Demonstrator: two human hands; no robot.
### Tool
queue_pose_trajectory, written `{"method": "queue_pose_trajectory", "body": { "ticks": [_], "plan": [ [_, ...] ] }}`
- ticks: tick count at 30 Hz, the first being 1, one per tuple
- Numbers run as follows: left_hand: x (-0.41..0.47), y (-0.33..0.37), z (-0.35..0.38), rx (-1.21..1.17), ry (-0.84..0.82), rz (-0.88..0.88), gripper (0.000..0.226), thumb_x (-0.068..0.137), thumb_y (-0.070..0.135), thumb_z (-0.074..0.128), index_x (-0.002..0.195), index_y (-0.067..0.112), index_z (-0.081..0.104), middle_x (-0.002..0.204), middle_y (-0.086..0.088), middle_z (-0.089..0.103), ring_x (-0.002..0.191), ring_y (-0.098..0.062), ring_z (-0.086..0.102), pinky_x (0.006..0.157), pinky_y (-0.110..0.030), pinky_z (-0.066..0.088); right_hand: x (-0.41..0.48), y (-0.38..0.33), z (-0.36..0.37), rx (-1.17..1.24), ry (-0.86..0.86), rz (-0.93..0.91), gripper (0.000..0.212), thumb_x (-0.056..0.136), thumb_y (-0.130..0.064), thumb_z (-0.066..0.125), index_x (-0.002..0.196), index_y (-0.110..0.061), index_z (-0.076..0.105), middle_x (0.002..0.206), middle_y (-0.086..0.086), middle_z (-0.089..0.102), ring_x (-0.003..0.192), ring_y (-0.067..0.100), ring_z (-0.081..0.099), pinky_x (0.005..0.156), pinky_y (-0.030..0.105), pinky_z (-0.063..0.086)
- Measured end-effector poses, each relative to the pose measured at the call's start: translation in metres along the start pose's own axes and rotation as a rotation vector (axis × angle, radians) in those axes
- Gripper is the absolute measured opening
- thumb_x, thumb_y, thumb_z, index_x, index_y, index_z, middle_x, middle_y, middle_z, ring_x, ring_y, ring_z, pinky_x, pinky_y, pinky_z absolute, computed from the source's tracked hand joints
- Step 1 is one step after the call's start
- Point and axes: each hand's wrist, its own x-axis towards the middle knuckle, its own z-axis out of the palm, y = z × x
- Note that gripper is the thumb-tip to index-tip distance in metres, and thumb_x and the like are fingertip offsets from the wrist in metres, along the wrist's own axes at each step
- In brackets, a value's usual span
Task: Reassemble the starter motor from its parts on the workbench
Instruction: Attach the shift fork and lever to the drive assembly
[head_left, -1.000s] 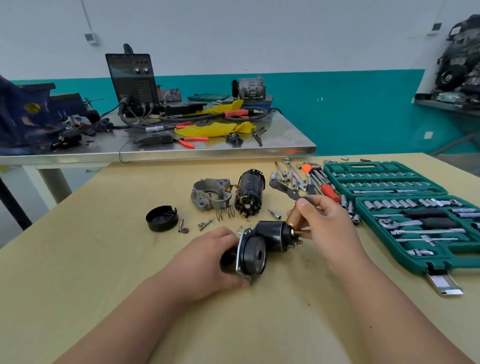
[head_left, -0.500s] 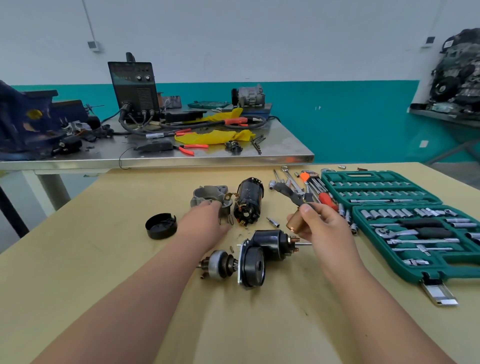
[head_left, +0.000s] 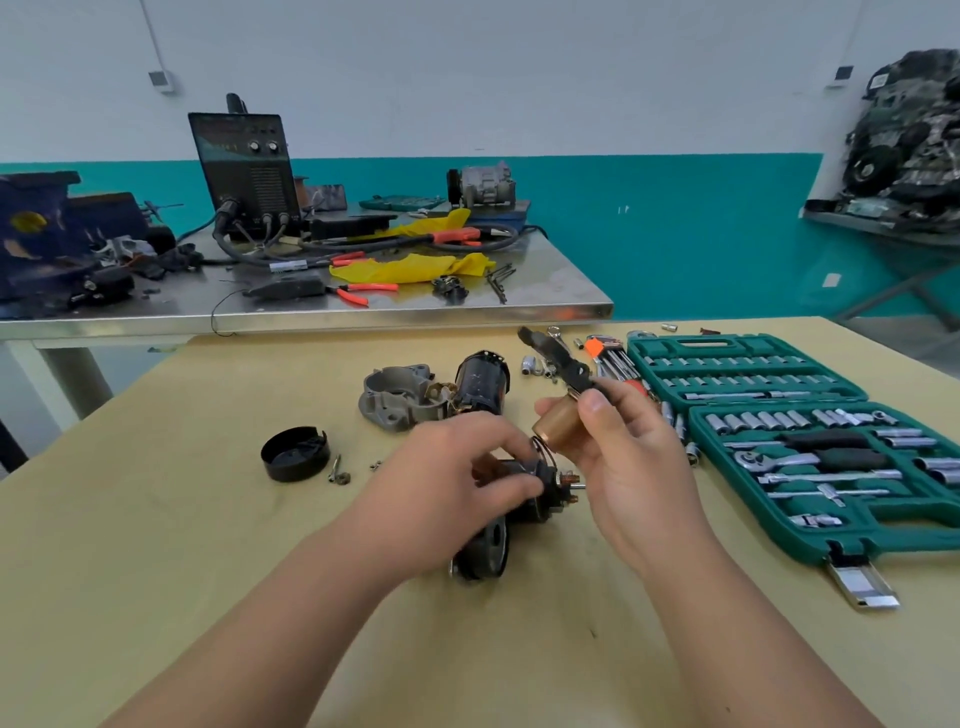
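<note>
1. Teal-and-white walls stand behind a tan desk. Beyond it, a steel desk carries a dark welder box and a yellow cloth.
2. The left grip curls down over the black starter body, with thumb and fingertips pinching its upper cylinder. The body lies on the tan desk directly under this grip, and its round end face shows below the palm, on the person's side.
3. The right grip is just right of the left one and raised off the desk. It is closed round a copper-coloured plunger, which is pinched between thumb and fingers.
4. A black forked lever sticks up from the plunger's top, past the right grip's fingertips.
5. A wire spring sits at the plunger's lower end, between the two grips and just above the body's terminal studs. Whether the spring touches the body cannot be told.
6. Beyond the left grip, a grey cast housing and an armature lie side by side.
7. Well left of the left grip lies a black cap, with small screws between the cap and the grip.
8. To the right of the right grip, a green socket case lies open. A set of hex keys lies beyond that grip.
</note>
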Motion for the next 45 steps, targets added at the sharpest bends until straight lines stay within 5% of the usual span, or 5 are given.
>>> {"method": "queue_pose_trajectory", "body": {
  "ticks": [5,9,28,32,45],
  "plan": [
    [-0.010,0.004,0.013,-0.430,0.136,-0.152,0.023,0.074,0.036,0.084,0.089,0.034,0.066,0.080,0.006,0.072,0.074,-0.021,0.068,0.072,-0.041,0.057,-0.007,-0.006,0.008,0.027,-0.031,-0.025,0.024,0.073,-0.044,0.068,0.093,-0.031,0.069,0.092,0.011,0.075,0.089,0.022,0.072,0.074,0.029,0.055],
    [-0.011,0.002,0.017,-0.708,0.201,-0.172,0.031,0.065,0.029,0.079,0.091,0.018,0.067,0.086,0.003,0.075,0.080,-0.014,0.071,0.073,-0.022,0.054,-0.012,-0.005,0.014,-0.088,-0.085,-0.029,0.022,0.074,-0.043,0.066,0.095,-0.035,0.068,0.094,0.004,0.076,0.088,0.020,0.072,0.069,0.025,0.054],
    [-0.016,0.005,0.019,-0.467,0.403,-0.137,0.024,0.076,0.027,0.079,0.090,0.044,0.068,0.093,0.016,0.070,0.087,-0.003,0.066,0.077,-0.020,0.052,-0.019,-0.009,0.022,0.104,-0.189,0.254,0.009,0.076,-0.023,0.067,0.079,-0.026,0.075,0.085,0.012,0.072,0.076,0.023,0.070,0.065,0.034,0.057],
    [-0.017,0.004,0.018,-0.545,0.425,-0.184,0.024,0.072,0.034,0.076,0.094,0.040,0.070,0.097,0.005,0.072,0.092,-0.012,0.069,0.083,-0.038,0.057,-0.019,-0.012,0.021,0.082,-0.191,0.248,0.008,0.081,-0.021,0.071,0.087,-0.022,0.076,0.090,0.013,0.073,0.077,0.024,0.071,0.064,0.031,0.056],
    [-0.016,0.007,0.017,-0.915,0.379,-0.264,0.036,0.061,0.034,0.084,0.087,0.013,0.070,0.077,0.000,0.073,0.073,-0.012,0.068,0.071,-0.023,0.056,-0.019,-0.015,0.018,-0.110,-0.142,0.125,0.024,0.084,-0.030,0.055,0.088,-0.025,0.079,0.085,0.010,0.074,0.066,0.020,0.068,0.060,0.030,0.055]
  ]
}}
